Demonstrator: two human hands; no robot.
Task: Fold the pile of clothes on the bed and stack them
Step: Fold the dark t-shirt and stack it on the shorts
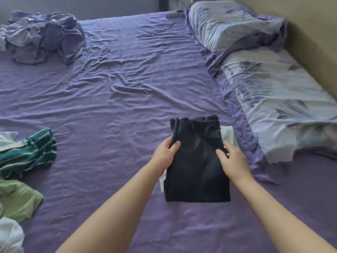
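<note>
A folded black garment [197, 172] is held over the purple bed sheet [113, 99], right of centre. My left hand [165, 154] grips its left edge, thumb on top. My right hand [232, 159] grips its right edge the same way. A white folded cloth [228, 134] shows from under the black garment at its right side, and a white strip peeks out at the left. The unfolded pile lies at the left edge: a green striped garment [27, 154], a light green one [18, 198] and a white one [9, 234].
A crumpled purple and grey blanket [45, 35] sits at the far left corner. Two leaf-patterned pillows [269, 84] line the right side against a beige wall. A small dark object [173, 14] lies at the far edge.
</note>
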